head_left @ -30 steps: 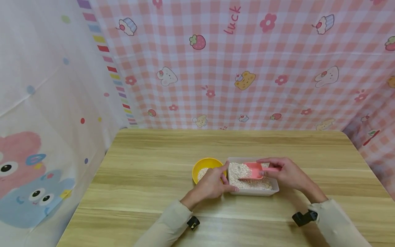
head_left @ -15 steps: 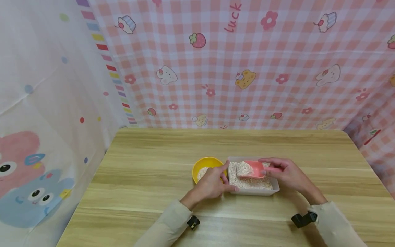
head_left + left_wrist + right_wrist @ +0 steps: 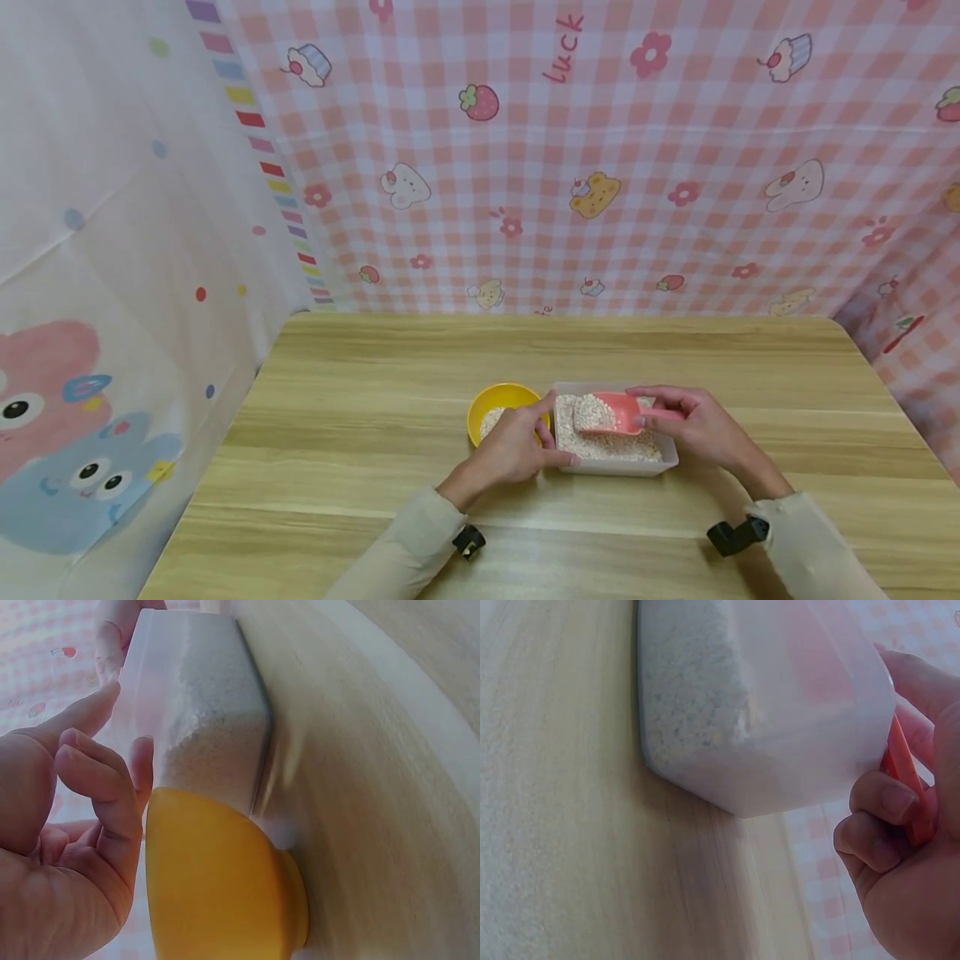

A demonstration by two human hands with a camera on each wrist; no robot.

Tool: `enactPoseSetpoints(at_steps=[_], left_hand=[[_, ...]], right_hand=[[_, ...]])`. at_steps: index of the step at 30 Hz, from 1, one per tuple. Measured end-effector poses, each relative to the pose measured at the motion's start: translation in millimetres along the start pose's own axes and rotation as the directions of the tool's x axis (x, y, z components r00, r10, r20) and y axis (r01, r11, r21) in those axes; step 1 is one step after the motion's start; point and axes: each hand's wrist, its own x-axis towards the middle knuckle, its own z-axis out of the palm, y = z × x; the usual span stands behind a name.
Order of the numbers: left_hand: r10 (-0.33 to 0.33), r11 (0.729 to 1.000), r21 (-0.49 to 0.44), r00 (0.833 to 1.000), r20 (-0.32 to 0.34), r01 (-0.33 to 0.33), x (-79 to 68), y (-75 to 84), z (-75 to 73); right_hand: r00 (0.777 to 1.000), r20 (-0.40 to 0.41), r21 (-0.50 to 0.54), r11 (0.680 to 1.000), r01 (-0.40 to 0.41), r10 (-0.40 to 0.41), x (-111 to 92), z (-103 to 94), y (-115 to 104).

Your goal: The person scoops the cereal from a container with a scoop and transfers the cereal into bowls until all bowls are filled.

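My right hand grips the handle of a pink scoop, its fingers curled round it in the right wrist view. A mound of oat flakes fills the scoop's front part, close over the oats in a translucent plastic container. My left hand holds the container's left end, thumb along the front wall and index finger at the back corner. Its other fingers are bent beside a yellow bowl. That bowl stands just left of the container with some oats inside, partly hidden by the left hand.
Both containers stand on a wood-grain table. A pink checked cloth hangs behind its far edge, and a white patterned cloth hangs at the left. Black wrist cameras sit on both sleeves.
The scoop has risen from the oats and levelled, now carrying a mound of flakes. The right hand has shifted only slightly; the left hand, container and bowl have stayed put.
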Motion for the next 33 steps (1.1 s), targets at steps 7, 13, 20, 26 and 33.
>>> enactPoseSetpoints(at_steps=[7, 13, 20, 26, 33], left_hand=[[0.014, 1.000, 0.009, 0.999, -0.032, -0.014, -4.5, 1.5, -6.1], [0.002, 0.999, -0.051, 0.998, -0.068, -0.005, -8.8, -1.2, -11.9], [0.025, 0.996, -0.087, 0.993, -0.118, -0.035, -14.5, -7.6, -22.4], [0.041, 0.993, -0.106, 0.987, -0.155, -0.058, -20.1, -13.2, -31.6], [0.033, 0.993, -0.106, 0.982, -0.186, -0.053, -25.8, -20.5, -41.2]], right_hand=[[1.000, 0.007, 0.006, 1.000, -0.019, 0.019, 0.6, -0.2, 1.6], [0.999, 0.007, -0.010, 0.999, -0.045, 0.045, -0.3, -0.3, 1.6], [1.000, 0.005, -0.018, 0.999, -0.027, 0.027, -0.3, -0.8, 1.8], [1.000, 0.009, -0.032, 0.999, -0.028, 0.028, -0.1, -2.0, 1.3], [0.999, 0.011, -0.030, 0.999, -0.035, 0.035, 0.0, -2.1, 1.3]])
